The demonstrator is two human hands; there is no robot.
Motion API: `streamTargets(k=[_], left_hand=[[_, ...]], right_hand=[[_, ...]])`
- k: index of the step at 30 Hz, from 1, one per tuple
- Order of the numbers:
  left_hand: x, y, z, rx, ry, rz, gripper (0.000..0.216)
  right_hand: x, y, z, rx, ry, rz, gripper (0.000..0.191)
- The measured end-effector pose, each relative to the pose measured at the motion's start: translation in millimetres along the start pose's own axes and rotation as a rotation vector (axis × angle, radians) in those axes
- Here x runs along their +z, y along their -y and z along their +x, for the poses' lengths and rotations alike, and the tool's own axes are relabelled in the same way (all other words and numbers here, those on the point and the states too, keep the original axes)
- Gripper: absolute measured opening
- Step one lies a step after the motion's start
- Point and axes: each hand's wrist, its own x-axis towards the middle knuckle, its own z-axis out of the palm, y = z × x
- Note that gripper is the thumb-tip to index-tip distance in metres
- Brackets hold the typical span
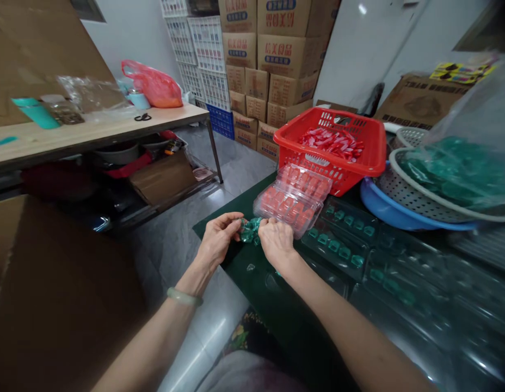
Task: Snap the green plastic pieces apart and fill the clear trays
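Note:
Above the near edge of the dark green table, my left hand pinches a bunch of translucent green pieces between thumb and fingers. My right hand is closed on the other side of the same bunch, its fingertips mostly hidden. Just past the right hand sit clear clamshell trays filled with red pieces. To its right, a clear plastic tray lies open with small green pieces in rows of its pockets. A small clear bit rests on the table below the bunch.
A red basket of red-and-white pieces stands behind the trays. At right, a grey colander with bagged green pieces sits over a blue basin. More clear trays cover the right side. A wooden table and stacked cartons stand beyond.

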Motion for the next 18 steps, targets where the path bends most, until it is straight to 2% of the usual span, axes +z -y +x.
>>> streamTargets(k=[4, 7, 10, 12, 15, 18], left_hand=[[-7.3, -0.4, -2.2, 0.048, -0.032, 0.118, 0.031], [-13.5, -2.6, -9.7, 0.112, -0.11, 0.229, 0.032], [-12.1, -12.6, -23.2, 0.204, -0.204, 0.313, 0.031], [-4.3, -24.2, -33.7, 0.182, -0.094, 0.268, 0.029], [15.1, -39.7, -47.3, 0.048, 0.182, 0.1, 0.027], [37.6, -43.2, -54.2, -0.013, 0.209, -0.01, 0.021]], right_hand=[[0.9, -2.1, -1.5, -0.007, -0.007, 0.016, 0.02], [-5.8, -7.2, -8.5, 0.004, -0.018, 0.039, 0.02], [-19.3, -16.4, -20.3, 0.041, -0.06, 0.279, 0.012], [-28.0, -24.3, -29.8, 0.046, -0.08, 0.571, 0.012], [-35.0, -37.0, -44.7, 0.04, -0.022, 1.002, 0.014], [-36.2, -47.5, -59.9, 0.103, 0.018, 1.28, 0.017]])
